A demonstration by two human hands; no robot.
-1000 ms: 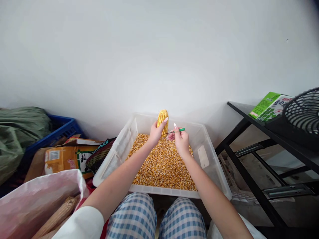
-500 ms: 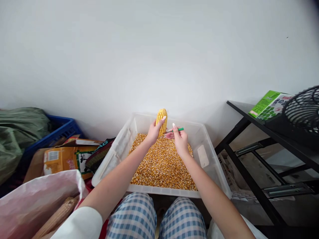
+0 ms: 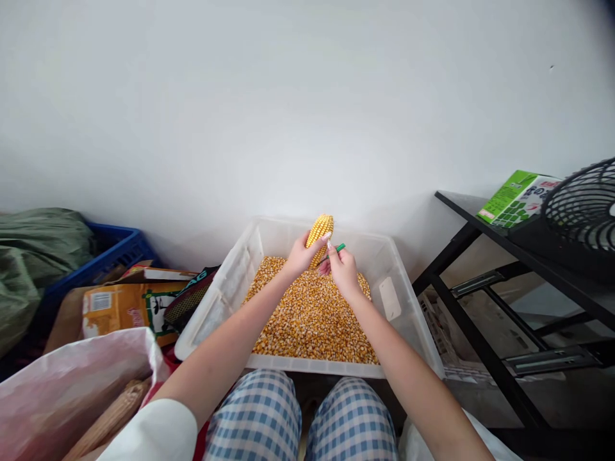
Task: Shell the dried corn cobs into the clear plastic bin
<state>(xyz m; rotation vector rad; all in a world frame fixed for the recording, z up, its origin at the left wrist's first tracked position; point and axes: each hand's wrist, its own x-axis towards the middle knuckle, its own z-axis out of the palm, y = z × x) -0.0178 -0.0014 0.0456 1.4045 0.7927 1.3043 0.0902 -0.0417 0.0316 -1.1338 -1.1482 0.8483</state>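
My left hand (image 3: pixel 300 255) is closed around an ear of corn (image 3: pixel 320 230), its yellow rows of kernels tilted with the top to the right. In my right hand (image 3: pixel 343 267) is a thin tool with a green handle (image 3: pixel 341 248); its tip is at the ear's lower right side, partly hidden by my fingers. Both hands are close together over a clear plastic bin (image 3: pixel 403 307). Loose corn kernels (image 3: pixel 312 320) cover the bin's bottom in a deep layer.
At left, a white sack (image 3: pixel 96 352) holds bare cobs (image 3: pixel 115 410), near an orange package (image 3: pixel 115 307) and a blue crate (image 3: pixel 115 250). To the right stands a black metal rack (image 3: pixel 461 307) with a green box (image 3: pixel 514 198) and a fan (image 3: pixel 581 205). A white wall (image 3: pixel 307 109) rises behind.
The ear of corn has tipped to the right and come slightly lower. My right hand has moved a little left and down, bringing the green-handled tool closer against the ear.
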